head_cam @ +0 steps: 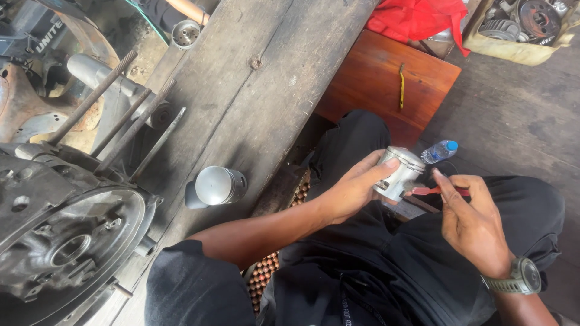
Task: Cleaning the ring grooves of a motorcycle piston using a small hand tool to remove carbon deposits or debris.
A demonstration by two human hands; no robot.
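My left hand (pixel 353 187) grips a silver metal piston (pixel 402 172) above my lap, thumb on its crown edge. My right hand (pixel 471 220), wearing a wristwatch, holds a small red-handled tool (pixel 432 191) whose tip meets the side of the piston near its pin hole. A second silver piston (pixel 217 186) stands on the wooden plank (pixel 254 90) to the left, apart from both hands.
A dark engine crankcase (pixel 66 235) with several long studs (pixel 115 115) fills the left. A clear plastic bottle with blue cap (pixel 440 151) lies near a reddish wooden board (pixel 386 84). A red cloth (pixel 417 18) and a tray of metal parts (pixel 525 24) sit at the top right.
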